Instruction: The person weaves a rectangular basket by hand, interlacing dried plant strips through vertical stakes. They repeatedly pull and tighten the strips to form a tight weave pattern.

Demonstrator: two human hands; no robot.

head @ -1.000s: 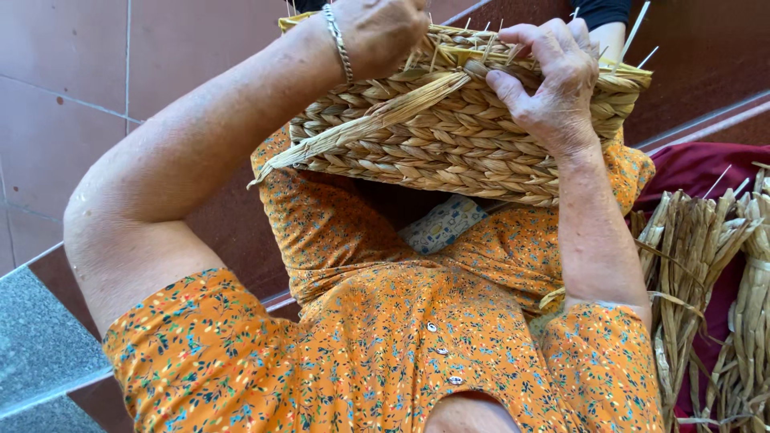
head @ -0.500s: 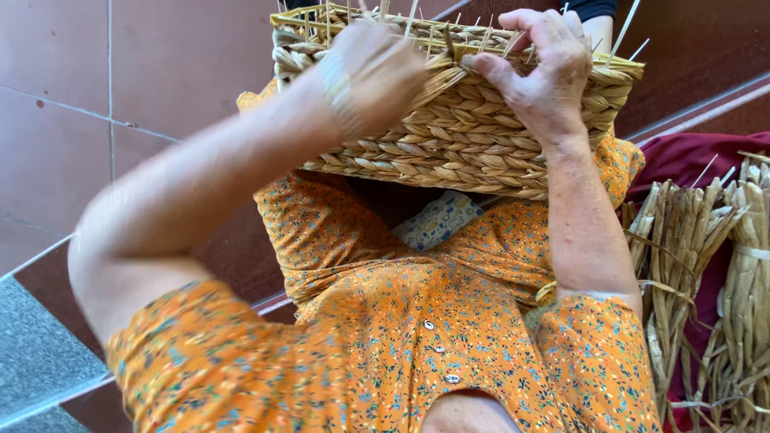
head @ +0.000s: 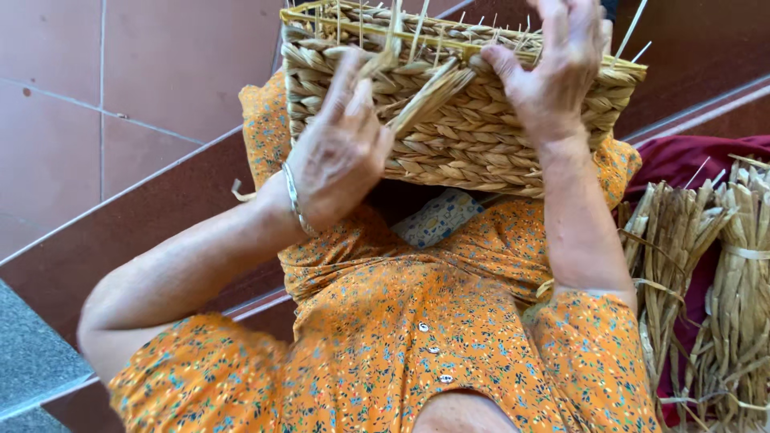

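A half-woven straw basket (head: pixel 481 144) rests on my lap against the orange flowered dress (head: pixel 417 337), with thin stakes sticking up from its rim. My left hand (head: pixel 337 156), a bracelet on the wrist, lies against the basket's near wall and pinches a flat straw strand (head: pixel 429 96) that runs up to the rim. My right hand (head: pixel 553 72) grips the rim on the right side, thumb pressed on the weave where the strand ends.
Tied bundles of dried straw (head: pixel 706 265) lie at my right on a dark red cloth (head: pixel 682 160). A small blue patterned cloth piece (head: pixel 437 216) shows under the basket. Reddish floor tiles (head: pixel 160 64) and a grey step (head: pixel 32 361) are at the left.
My left hand has come down from the top rim to the basket's near wall, drawing the strand with it. The right hand stays on the rim.
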